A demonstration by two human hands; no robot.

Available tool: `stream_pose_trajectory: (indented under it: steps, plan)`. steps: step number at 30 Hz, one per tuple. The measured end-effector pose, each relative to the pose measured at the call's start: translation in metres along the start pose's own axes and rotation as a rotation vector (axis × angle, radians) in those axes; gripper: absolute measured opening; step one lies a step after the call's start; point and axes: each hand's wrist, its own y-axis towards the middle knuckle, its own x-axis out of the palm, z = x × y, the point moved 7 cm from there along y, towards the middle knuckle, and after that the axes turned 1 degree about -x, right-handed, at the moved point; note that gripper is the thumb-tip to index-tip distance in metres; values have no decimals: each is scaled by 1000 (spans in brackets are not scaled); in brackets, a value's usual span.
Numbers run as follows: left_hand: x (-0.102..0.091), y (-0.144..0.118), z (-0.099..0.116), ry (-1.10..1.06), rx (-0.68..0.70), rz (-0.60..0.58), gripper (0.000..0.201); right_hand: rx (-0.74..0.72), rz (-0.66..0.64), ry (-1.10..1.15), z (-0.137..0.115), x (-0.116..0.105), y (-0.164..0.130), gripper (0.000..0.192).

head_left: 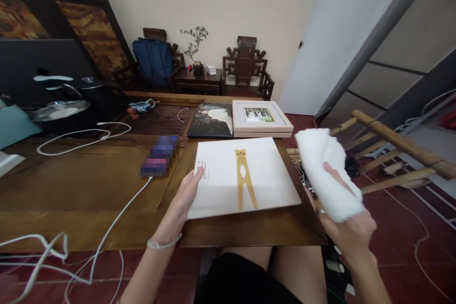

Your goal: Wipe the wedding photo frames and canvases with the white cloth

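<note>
My left hand [190, 191] grips the left edge of a white panel [217, 171], thumb on top and fingers underneath. The panel is tilted over the table's front edge, its face towards me. A yellow A-shaped stand [242, 178] lies flat on that face, and small dark print shows by my thumb. Off to the right, my right hand [351, 230] is closed around a bunched white cloth or paper towel [324, 171], held apart from the panel. A framed photo [258, 115] rests behind the panel, beside a dark photo panel [213, 118] with a figure in white.
A phone [159, 156] with a white cable lies left of the panel on the wooden table [89, 185]. A lidded pot [59, 111] stands at the far left. Right of the table is a bamboo rack [402, 142]. Loose white cables [46, 259] hang at the lower left.
</note>
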Motion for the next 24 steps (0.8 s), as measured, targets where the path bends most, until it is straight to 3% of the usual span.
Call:
stream_pose_trajectory:
  steps: [1, 3, 7, 10, 18, 21, 24]
  plan:
    - [1, 1, -1, 25, -8, -4, 29, -196, -153, 13, -14, 8, -1, 6]
    - [3, 2, -3, 74, -9, -24, 30, -495, -371, 10, -37, 22, -10, 21]
    - [4, 9, -4, 146, 64, -62, 36, -693, -516, -92, -56, 46, -29, 31]
    - [1, 15, -6, 166, 73, -56, 37, -729, -566, -134, -58, 60, -42, 29]
    - [5, 16, -4, 243, 68, -70, 47, -641, -725, -141, -48, 81, -49, 29]
    - [4, 16, 6, 442, 189, -36, 62, -663, -699, -141, -44, 87, -46, 30]
    - [0, 16, 21, 752, 400, 107, 74, -669, -698, -149, -39, 96, -44, 33]
